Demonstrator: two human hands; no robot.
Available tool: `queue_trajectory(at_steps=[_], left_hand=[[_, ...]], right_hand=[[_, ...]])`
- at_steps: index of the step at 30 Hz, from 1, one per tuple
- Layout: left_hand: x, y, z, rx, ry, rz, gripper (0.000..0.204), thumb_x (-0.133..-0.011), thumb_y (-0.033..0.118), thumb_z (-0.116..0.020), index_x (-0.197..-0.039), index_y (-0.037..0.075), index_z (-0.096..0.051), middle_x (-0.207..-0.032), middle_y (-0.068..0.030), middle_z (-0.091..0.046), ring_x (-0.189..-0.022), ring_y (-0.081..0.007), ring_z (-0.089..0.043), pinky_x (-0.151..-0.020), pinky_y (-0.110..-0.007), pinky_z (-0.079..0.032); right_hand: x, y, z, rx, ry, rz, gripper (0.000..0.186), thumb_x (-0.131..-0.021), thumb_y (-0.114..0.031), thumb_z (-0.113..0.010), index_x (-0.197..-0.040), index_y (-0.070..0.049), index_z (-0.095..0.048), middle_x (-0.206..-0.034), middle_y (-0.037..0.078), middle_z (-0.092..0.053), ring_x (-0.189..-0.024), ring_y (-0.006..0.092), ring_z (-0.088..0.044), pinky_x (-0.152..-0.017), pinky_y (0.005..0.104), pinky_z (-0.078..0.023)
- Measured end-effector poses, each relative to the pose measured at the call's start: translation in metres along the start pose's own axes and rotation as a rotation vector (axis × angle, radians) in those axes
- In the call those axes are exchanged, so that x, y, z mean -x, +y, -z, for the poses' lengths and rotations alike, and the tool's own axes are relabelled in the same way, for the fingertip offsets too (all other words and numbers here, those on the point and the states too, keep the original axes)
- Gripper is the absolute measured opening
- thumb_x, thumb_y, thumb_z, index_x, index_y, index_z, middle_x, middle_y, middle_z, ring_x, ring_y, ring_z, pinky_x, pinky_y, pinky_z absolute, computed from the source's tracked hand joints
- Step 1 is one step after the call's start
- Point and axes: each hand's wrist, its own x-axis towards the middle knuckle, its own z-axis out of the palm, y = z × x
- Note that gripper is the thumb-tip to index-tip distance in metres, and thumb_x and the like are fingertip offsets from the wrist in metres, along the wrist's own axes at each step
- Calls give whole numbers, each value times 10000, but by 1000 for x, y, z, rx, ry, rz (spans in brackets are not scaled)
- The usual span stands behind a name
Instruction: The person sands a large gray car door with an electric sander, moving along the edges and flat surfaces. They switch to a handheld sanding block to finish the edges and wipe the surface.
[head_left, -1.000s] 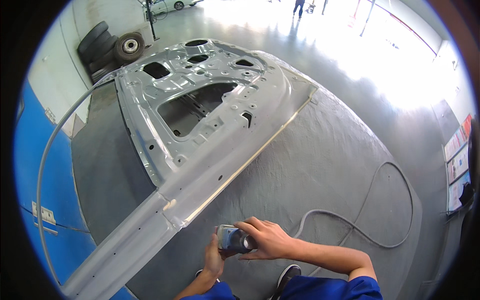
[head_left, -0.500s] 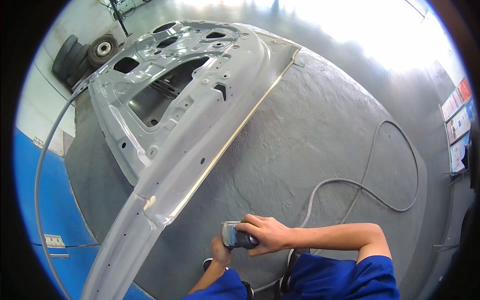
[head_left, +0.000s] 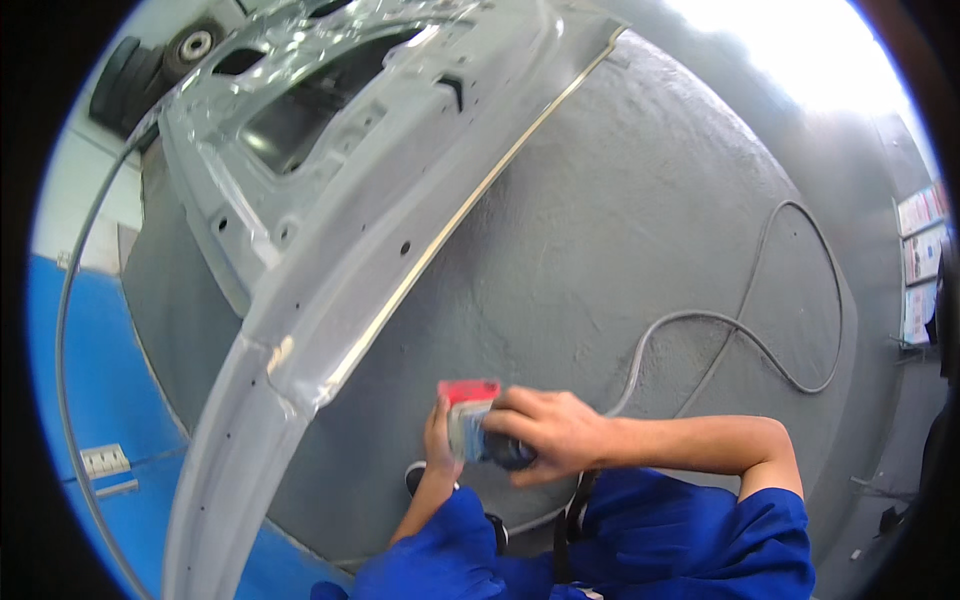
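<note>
In front of my body, my right hand (head_left: 550, 435) grips a small power sander (head_left: 480, 440), fingers wrapped over its dark round top. The sander is tilted on its side, its pale pad edge toward the left. My left hand (head_left: 438, 440) is closed at that pad side, with a red sheet or pad (head_left: 468, 391) showing between its fingers and the sander; it looks like sandpaper, though blur hides its detail. Just left and ahead stands a grey bare car door shell (head_left: 330, 270) with a long pale strip (head_left: 465, 210) along its edge.
A grey hose (head_left: 690, 318) loops over the grey floor (head_left: 560, 270) on the right. Another hose (head_left: 66, 370) curves along the blue wall (head_left: 110, 370) at left. Tyres (head_left: 120, 85) lean in the far left corner. Posters (head_left: 922, 250) hang on the right wall.
The view has tipped down and the door shell shifted up. The red sheet has come into sight at the sander's pad. Both hands appear a little higher in the picture.
</note>
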Motion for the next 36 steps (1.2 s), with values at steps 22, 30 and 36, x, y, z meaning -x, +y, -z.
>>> queue_trajectory(at_steps=[22, 30, 36], left_hand=[[27, 32, -44, -20, -126, 118, 459, -1129, 371, -318, -1437, 90, -508, -1335, -69, -608, -1223, -172, -601, -1021, -410, -507], [12, 17, -13, -148, 41, 7, 416, -1123, 344, -382, -1380, 65, -553, -1257, -69, -662, -1096, -163, -659, -919, -358, -543], [13, 6, -23, -248, 74, 53, 378, -1106, 305, -470, -1294, 1, -595, -1121, -78, -703, -978, -147, -691, -840, -319, -565]], right_hand=[[-13, 38, -20, 92, -58, -124, 692, -631, -233, -836, -1236, -71, -541, -1062, 157, -542, -900, 364, -671, -703, 445, -579], [-6, 43, -28, 108, -69, -171, 706, -631, -235, -835, -1247, -83, -526, -1067, 153, -535, -917, 370, -664, -731, 460, -577], [7, 51, -36, 76, -106, -136, 720, -629, -214, -831, -1266, -89, -519, -1080, 151, -533, -962, 374, -648, -774, 465, -575]])
